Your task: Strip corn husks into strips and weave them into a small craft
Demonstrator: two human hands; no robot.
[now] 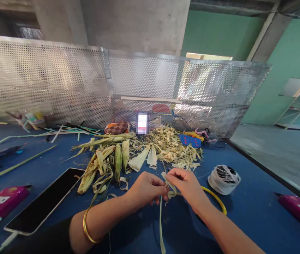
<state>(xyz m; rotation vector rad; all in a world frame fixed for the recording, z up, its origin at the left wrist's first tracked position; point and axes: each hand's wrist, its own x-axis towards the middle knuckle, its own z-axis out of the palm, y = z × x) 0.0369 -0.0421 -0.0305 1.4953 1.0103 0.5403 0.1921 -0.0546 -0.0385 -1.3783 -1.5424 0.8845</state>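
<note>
My left hand [145,188] and my right hand [188,185] meet over the blue table [245,211], both pinched on a pale strip of corn husk [169,188]. The strip is knotted or folded between the fingertips, and its long end hangs down toward me [161,225]. A gold bangle sits on my left wrist. Under my right wrist lies a yellow ring [217,199]. Just beyond my hands lies a pile of corn husks [139,153], whole green ones on the left and shredded pale ones on the right.
A roll of white cord [224,179] sits right of my hands. A dark tablet [45,203] and a pink tool [0,208] lie at left, another pink tool [298,210] at right. A perforated metal screen [139,88] backs the table, with a phone [142,123] and blue scissors [190,140] before it.
</note>
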